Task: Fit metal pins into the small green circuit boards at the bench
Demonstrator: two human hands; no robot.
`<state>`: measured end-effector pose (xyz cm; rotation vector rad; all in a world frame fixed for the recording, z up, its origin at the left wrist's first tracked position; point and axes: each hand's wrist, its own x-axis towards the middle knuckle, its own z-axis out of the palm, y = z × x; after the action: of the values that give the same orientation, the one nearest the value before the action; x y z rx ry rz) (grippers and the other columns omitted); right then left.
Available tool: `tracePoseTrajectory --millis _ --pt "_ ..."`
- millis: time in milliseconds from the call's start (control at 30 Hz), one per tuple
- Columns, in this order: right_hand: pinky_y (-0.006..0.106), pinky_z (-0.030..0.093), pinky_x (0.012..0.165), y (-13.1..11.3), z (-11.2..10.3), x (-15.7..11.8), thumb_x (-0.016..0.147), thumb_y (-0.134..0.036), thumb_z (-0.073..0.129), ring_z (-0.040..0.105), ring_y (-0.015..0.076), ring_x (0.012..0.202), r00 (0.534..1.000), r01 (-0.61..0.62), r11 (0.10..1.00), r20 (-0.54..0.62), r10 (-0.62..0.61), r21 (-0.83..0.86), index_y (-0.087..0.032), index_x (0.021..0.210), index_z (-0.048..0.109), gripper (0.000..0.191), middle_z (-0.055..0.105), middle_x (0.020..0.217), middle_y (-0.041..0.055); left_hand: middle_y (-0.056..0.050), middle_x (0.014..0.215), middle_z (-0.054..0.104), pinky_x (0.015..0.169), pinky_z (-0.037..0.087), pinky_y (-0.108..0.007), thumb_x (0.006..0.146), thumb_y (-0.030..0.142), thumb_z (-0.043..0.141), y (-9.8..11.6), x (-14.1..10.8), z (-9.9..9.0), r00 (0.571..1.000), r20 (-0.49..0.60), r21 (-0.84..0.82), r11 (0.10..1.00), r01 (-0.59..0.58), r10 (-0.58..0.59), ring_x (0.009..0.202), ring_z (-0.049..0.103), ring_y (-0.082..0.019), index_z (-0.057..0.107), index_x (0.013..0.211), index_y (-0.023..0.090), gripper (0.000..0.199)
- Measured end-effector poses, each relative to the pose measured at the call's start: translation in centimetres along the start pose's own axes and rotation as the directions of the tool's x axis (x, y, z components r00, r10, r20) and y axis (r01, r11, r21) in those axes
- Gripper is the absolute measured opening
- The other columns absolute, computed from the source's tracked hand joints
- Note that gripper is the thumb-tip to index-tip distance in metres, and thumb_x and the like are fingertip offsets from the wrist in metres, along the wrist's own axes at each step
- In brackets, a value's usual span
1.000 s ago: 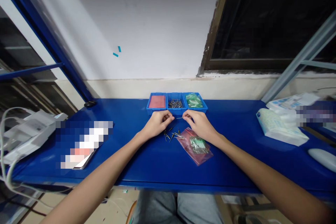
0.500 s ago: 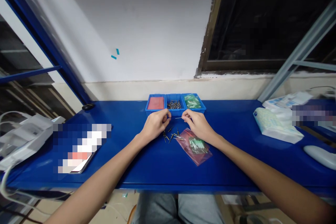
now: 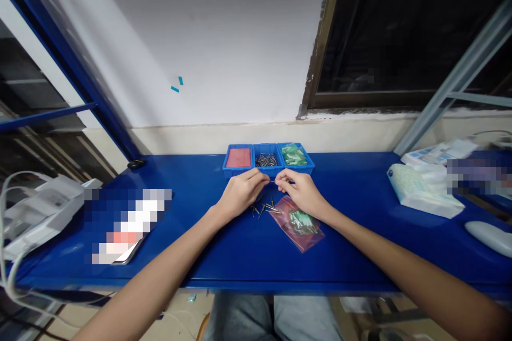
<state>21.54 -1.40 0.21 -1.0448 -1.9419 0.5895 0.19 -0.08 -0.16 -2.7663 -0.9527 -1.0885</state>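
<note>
My left hand (image 3: 245,192) and my right hand (image 3: 301,191) meet just in front of the blue bins, fingertips pinched close together. Between them a short stretch of a thin metal pin (image 3: 272,181) shows; the rest is hidden by the fingers, and my left fingertips cover its left end. Below, several loose metal pins with dark middles (image 3: 262,210) lie scattered on the blue table. Beside them, under my right wrist, is a pink plastic bag (image 3: 304,242), with a clear packet of metal pins and a greenish-white label (image 3: 301,221) on it or inside it; I cannot tell which.
Three joined blue bins hold pink bags (image 3: 239,157), loose metal pins (image 3: 266,160) and green-white packets (image 3: 293,154). A blurred-out phone-like device (image 3: 130,250) lies left, near white boxes and cables (image 3: 40,205). At right are a tissue pack (image 3: 426,192) and a white rounded object (image 3: 490,238).
My left hand has moved right to the pin that stuck out from my right fingers, closing the gap between the hands. Less of the pin shows. The bag and loose pins stay put.
</note>
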Motion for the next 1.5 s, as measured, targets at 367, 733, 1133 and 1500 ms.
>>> tracePoseTrajectory --millis 367,733,1133,1500 --pt "0.025 0.042 0.067 -0.4 -0.1 -0.2 0.097 -0.024 0.053 0.062 0.0151 0.067 0.994 0.104 0.976 0.045 -0.097 -0.193 -0.019 0.083 0.064 0.018 0.068 0.074 0.0 -0.008 0.11 0.06 0.072 0.056 -0.026 0.102 0.027 0.046 0.4 -0.1 0.2 0.996 -0.056 0.189 0.981 -0.052 0.064 0.09 0.064 -0.016 0.059 0.121 0.021 0.024" --pt "0.025 0.042 0.06 -1.2 -0.1 -0.3 0.095 -0.034 0.053 0.058 0.0147 0.066 0.998 0.024 0.999 0.056 -0.025 0.021 -0.019 0.084 0.062 0.02 0.064 0.074 0.0006 -0.007 0.1 0.064 0.068 0.055 -0.025 0.104 0.024 0.04 1.1 0.0 0.4 0.998 -0.027 0.144 0.988 -0.054 0.058 0.082 0.064 -0.015 0.052 0.132 0.017 0.031" --pt "0.024 0.045 0.063 -0.8 0.5 -0.5 0.092 -0.03 0.057 0.059 0.0141 0.071 0.997 -0.018 0.997 0.079 0.012 0.07 -0.018 0.085 0.063 0.015 0.065 0.076 0.0008 -0.002 0.087 0.068 0.069 0.051 -0.023 0.097 0.021 0.057 1.8 0.9 0.3 0.979 -0.107 -0.343 0.93 0.129 -0.175 0.076 0.064 -0.013 0.062 0.101 0.017 0.007" --pt "0.023 0.04 0.056 -0.9 0.2 -0.6 0.089 -0.028 0.054 0.052 0.0122 0.06 0.999 -0.015 0.998 0.036 0.013 0.068 -0.018 0.075 0.06 0.018 0.058 0.066 -0.0014 -0.007 0.104 0.072 0.077 0.054 -0.027 0.101 0.024 0.05 1.0 0.1 0.6 1.0 -0.024 -0.142 0.99 0.016 -0.02 0.087 0.069 -0.016 0.06 0.114 0.019 0.018"
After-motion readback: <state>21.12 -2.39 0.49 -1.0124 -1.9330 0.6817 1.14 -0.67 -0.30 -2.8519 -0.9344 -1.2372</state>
